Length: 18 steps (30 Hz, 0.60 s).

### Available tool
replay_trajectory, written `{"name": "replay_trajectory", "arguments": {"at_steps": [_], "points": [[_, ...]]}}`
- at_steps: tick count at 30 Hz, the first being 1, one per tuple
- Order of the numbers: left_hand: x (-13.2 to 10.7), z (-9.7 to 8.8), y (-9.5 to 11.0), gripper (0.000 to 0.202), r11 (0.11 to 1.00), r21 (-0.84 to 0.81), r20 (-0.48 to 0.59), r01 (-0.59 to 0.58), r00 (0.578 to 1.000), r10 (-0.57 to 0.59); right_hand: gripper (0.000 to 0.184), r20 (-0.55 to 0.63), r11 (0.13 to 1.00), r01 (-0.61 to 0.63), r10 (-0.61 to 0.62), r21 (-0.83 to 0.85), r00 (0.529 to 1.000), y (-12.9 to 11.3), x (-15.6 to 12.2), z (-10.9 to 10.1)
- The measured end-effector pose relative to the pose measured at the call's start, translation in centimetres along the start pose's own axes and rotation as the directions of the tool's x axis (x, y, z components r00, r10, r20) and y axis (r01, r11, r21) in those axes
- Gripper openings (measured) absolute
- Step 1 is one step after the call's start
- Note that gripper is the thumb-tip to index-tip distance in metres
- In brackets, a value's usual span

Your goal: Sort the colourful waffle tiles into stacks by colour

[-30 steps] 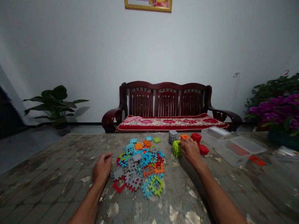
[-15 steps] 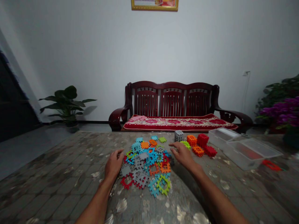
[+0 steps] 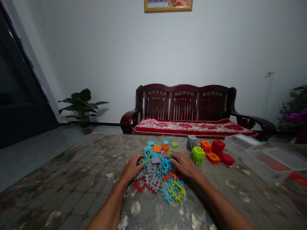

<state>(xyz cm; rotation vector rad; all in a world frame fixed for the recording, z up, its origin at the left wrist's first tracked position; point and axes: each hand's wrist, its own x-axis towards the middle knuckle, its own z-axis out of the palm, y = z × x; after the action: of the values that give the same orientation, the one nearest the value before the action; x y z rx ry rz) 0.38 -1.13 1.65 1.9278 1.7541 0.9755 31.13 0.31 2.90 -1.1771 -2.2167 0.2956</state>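
Note:
A loose pile of flat plastic interlocking building pieces [image 3: 153, 169] in blue, grey, orange, red and green lies on the table. My left hand [image 3: 132, 166] rests at its left side, fingers apart and touching the pieces. Across from it, my right hand [image 3: 183, 163] lies over the pile's right edge with its fingers stretched inward. Neither hand shows a piece gripped in it. Beyond my right hand stand a grey stack [image 3: 192, 142] and a lime-green stack [image 3: 198, 155] of the same pieces. A lime-green ring-shaped piece [image 3: 177, 191] lies at the pile's near edge.
Orange stacks [image 3: 205, 146] and red stacks [image 3: 218, 146] stand farther right. Beside them is a clear plastic box [image 3: 261, 169] with its lid, and a red-orange item [image 3: 298, 179] nearby. A patterned cloth covers the table [image 3: 96, 179]. Behind it is a wooden bench [image 3: 177, 102].
Both hands have moved inward onto the pile from its two sides. My right hand has left the lime-green stack, which now shows fully. The view has turned slightly left.

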Motion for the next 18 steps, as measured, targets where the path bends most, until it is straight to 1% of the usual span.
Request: {"name": "replay_trajectory", "arguments": {"at_steps": [1,3,5,7,10,14,18], "points": [[0.2,0.0,-0.1,0.03,0.998,-0.064,-0.022,0.016,1.0,-0.017,0.039,-0.041,1.0,-0.026,0.026,0.008,0.999,0.2,-0.4,0.0],[0.7,0.1,-0.3,0.031,0.98,-0.187,-0.072,0.061,0.994,-0.076,0.041,-0.129,0.996,-0.084,0.086,0.02,0.988,0.6,-1.3,0.2],[1.5,0.1,-0.4,0.036,0.969,-0.224,-0.113,0.104,0.985,-0.132,0.041,-0.194,0.992,-0.127,0.13,0.027,0.972,1.0,-2.0,0.7],[2.6,0.1,-0.2,0.039,0.977,-0.172,-0.125,0.124,0.981,-0.147,0.039,-0.228,0.989,-0.145,0.145,0.018,0.963,1.2,-2.5,1.3],[4.9,0.2,0.5,0.038,0.99,-0.098,-0.094,0.1,0.99,-0.109,0.037,-0.26,0.988,-0.155,0.148,-0.007,0.954,1.3,-2.6,1.9],[8.6,1.0,1.7,0.036,0.999,0.008,-0.01,0.033,0.999,-0.033,0.037,-0.274,0.985,-0.17,0.158,-0.02,0.949,1.4,-2.4,2.0],[11.9,2.4,2.1,0.043,0.992,0.123,0.065,-0.005,0.998,-0.003,0.036,-0.315,0.987,-0.157,0.141,-0.026,0.939,1.8,-2.3,2.1]]}}
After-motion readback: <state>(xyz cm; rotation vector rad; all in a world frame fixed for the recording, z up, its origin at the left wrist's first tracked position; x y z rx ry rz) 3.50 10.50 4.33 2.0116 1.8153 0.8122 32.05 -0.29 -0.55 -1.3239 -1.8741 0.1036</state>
